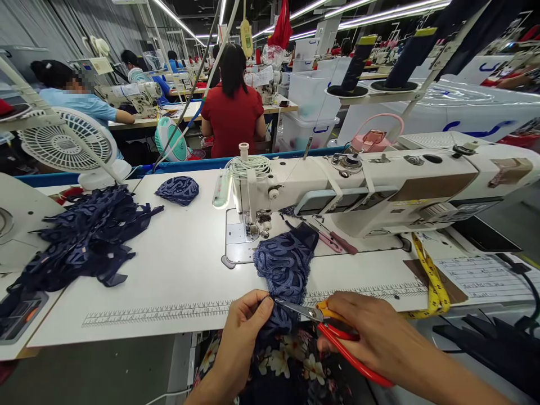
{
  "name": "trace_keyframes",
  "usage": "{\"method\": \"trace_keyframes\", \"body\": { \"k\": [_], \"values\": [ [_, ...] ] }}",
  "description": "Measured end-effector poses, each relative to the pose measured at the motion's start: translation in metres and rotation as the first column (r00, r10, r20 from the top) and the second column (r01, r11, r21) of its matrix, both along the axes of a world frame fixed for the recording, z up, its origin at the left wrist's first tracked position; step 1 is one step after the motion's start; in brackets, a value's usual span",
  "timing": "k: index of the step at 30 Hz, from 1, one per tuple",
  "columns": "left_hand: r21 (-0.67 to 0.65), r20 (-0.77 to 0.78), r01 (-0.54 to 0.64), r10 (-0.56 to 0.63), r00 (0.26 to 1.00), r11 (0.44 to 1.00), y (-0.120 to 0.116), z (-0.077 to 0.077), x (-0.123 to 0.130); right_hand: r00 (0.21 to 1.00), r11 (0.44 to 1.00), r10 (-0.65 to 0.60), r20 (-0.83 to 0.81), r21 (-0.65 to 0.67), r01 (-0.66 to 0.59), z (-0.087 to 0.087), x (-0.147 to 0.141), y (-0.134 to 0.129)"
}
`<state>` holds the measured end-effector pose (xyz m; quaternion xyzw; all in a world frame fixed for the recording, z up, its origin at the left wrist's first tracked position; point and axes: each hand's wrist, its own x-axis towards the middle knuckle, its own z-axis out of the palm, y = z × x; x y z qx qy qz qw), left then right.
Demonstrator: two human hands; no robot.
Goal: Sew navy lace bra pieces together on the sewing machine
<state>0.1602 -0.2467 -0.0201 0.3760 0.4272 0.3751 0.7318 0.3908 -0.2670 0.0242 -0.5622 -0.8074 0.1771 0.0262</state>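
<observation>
My left hand (pixel 248 320) pinches the edge of a navy lace piece (pixel 284 259) between thumb and fingers. The lace lies over the front edge of the sewing table and hangs a little below it. In my right hand (pixel 367 326) is a pair of scissors (pixel 341 334) with red and orange handles. The blades point left, and their tips are at the lace edge beside my left fingertips. Whether the blades are parted is too small to tell. Behind the lace stands a white sewing machine (pixel 379 180), its needle area (pixel 251 228) left of the fabric.
A heap of navy lace pieces (pixel 93 236) lies at the left, with a single folded piece (pixel 177 190) near it. Pink-handled tools (pixel 331 242) rest under the machine arm. A yellow tape measure (pixel 434 281) hangs at the right. A person in red (pixel 233 112) sits ahead.
</observation>
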Motion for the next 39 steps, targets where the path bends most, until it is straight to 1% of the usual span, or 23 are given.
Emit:
{"method": "trace_keyframes", "body": {
  "k": [4,8,10,14,19,22,25,28,31,35,39],
  "values": [
    [-0.018,0.024,-0.008,0.009,1.0,1.0,0.001,0.0,0.001,0.999,0.997,0.031,0.032,0.063,-0.033,-0.006,0.003,-0.001],
    [-0.023,0.031,-0.014,0.015,0.999,1.0,0.001,0.002,0.001,0.999,0.996,0.038,0.016,0.075,-0.04,-0.006,0.003,-0.001],
    [-0.004,-0.006,-0.022,0.022,1.0,1.0,0.001,0.002,0.002,0.999,0.998,0.034,0.0,0.047,-0.034,-0.005,0.002,-0.001],
    [0.054,-0.076,-0.046,0.05,0.996,0.997,0.0,0.001,0.003,0.999,0.999,-0.002,-0.053,-0.055,-0.001,-0.003,0.002,-0.003],
    [0.048,-0.077,-0.037,0.041,0.996,0.998,-0.001,-0.001,0.003,0.992,0.994,-0.042,-0.119,-0.106,0.029,-0.002,0.001,-0.005],
    [0.036,-0.073,-0.028,0.031,0.997,0.999,-0.001,-0.001,0.002,0.987,0.988,-0.05,-0.155,-0.155,0.026,-0.001,0.0,-0.004],
    [0.028,-0.051,-0.029,0.03,0.998,0.999,-0.001,-0.002,0.002,0.986,0.98,-0.071,-0.149,-0.195,0.041,0.001,-0.001,-0.002],
    [0.024,-0.032,-0.035,0.036,0.999,0.999,-0.002,0.0,0.002,0.987,0.976,-0.086,-0.134,-0.212,0.057,0.004,-0.003,-0.001],
    [0.019,-0.019,-0.038,0.039,0.999,0.999,-0.002,0.001,0.002,0.984,0.976,-0.084,-0.155,-0.213,0.049,0.006,-0.003,-0.001],
    [0.019,-0.011,-0.043,0.043,0.999,0.999,-0.003,0.001,0.003,0.981,0.973,-0.103,-0.162,-0.22,0.066,0.003,-0.002,-0.002],
    [0.03,-0.012,-0.056,0.057,0.998,0.998,-0.003,0.0,0.004,0.972,0.972,-0.102,-0.213,-0.229,0.052,0.001,-0.004,-0.004]
  ]
}}
